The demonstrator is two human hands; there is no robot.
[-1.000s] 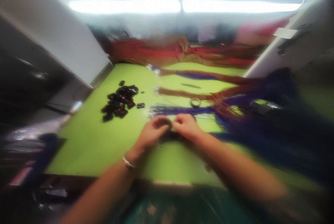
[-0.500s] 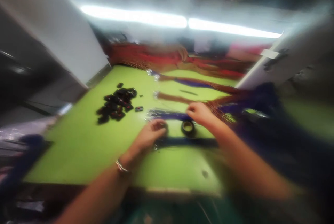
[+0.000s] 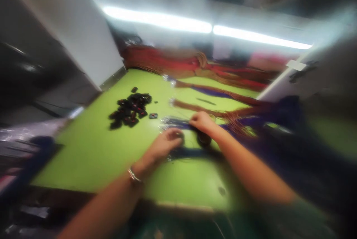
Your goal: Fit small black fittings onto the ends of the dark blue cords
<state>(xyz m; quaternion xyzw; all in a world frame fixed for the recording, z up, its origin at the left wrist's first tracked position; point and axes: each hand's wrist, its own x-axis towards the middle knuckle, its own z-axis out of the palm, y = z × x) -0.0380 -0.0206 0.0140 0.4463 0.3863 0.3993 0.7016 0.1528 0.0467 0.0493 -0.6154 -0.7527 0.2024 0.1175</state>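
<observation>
My left hand (image 3: 167, 141) is closed in a pinch near the ends of the blue wire bundles, with a small dark blurred thing at its fingertips. My right hand (image 3: 201, 120) is closed too, its fingertips at the upper blue bundle (image 3: 178, 123); what it pinches is too small to tell. Just below the right hand lies a dark roll of tape (image 3: 204, 139), partly covered by the wrist. A lower blue bundle (image 3: 189, 152) runs to the right beneath both hands.
Black connectors (image 3: 131, 109) lie heaped on the green table (image 3: 92, 149), with a single one (image 3: 153, 115) beside them. Brown wire bundles (image 3: 195, 107) cross behind my hands. Red and brown wires (image 3: 167, 60) line the back. White panels stand at both sides.
My right hand has moved left along the upper blue bundle, nearer my left hand, and its wrist now partly covers the tape roll. The whole view has shifted slightly.
</observation>
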